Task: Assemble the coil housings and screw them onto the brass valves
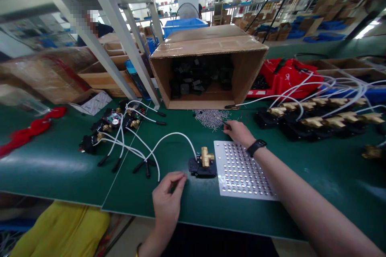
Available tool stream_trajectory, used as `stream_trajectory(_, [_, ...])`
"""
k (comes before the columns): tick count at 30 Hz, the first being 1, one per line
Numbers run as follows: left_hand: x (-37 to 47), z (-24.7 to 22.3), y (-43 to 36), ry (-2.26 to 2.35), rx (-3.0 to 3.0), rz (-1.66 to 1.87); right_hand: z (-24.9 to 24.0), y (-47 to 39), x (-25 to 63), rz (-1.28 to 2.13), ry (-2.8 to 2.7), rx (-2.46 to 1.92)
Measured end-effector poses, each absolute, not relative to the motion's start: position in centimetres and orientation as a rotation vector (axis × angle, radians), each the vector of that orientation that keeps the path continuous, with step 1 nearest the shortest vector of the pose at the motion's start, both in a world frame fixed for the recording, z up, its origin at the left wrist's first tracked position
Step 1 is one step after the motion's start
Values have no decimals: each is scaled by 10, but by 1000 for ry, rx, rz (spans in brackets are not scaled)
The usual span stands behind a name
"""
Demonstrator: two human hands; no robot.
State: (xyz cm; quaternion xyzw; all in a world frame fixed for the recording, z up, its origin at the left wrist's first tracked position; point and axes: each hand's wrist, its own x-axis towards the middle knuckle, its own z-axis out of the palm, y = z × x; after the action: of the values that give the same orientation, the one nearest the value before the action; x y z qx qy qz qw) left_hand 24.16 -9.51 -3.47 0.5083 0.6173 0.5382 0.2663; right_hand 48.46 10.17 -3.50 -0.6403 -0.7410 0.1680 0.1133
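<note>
My left hand [169, 194] is just left of a black part with a brass fitting [206, 157] and a white cable; its thumb and forefinger are pinched together, and anything between them is too small to make out. My right hand [238, 131] reaches to the right edge of a pile of small screws [211, 119], its fingers closed on a thin dark tool [226, 125]. Under the right forearm lies a white sheet with rows of shiny round pieces [238, 168], partly hidden by the arm.
An open cardboard box [208, 44] of black parts stands behind the screws. Black units with brass fittings [313, 122] line the right side. More cabled units [113, 122] lie left, near a metal post [120, 32]. A person [101, 30] is at the back left.
</note>
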Motion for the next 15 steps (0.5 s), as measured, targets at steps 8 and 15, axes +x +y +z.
stream_trajectory(8, [260,-43,-91,1706,1793,1375,-3,53,470,537,-2087,-1733])
stream_trajectory(15, [257,-49,-92,1698,1887,1354,-10,-45,452,1005,-1422,-1620])
